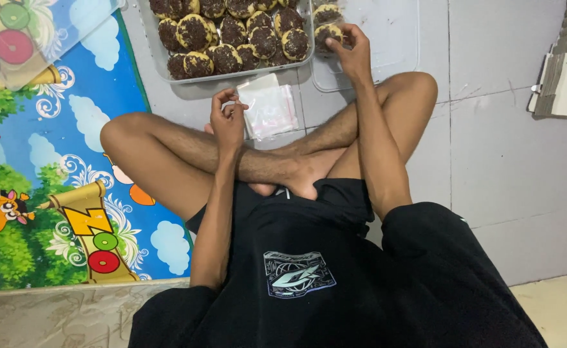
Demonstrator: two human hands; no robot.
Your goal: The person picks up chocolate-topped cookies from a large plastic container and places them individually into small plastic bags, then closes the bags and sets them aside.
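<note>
a grey tiled floor (502, 161) is seen from above, with a cartoon mat (45, 180) at nine o'clock and crossed legs (257, 161) at the centre. a clear tray (151, 32) of chocolate-crumbed cookies is set at twelve o'clock, and a second clear tray (393, 38) lies just beside it at one o'clock. a stack of small clear bags (267, 106) lies on the floor between the knees. the right hand (351, 55) is stretched to the second tray, its fingers pinched around a cookie (327, 32). the left hand (226, 119) is held just beside the bags, at their nine o'clock, fingers curled with thumb and forefinger meeting; whether a bag is gripped cannot be told. the cookie lies at one o'clock from the bags, well apart, and the right hand is the nearer to it.
</note>
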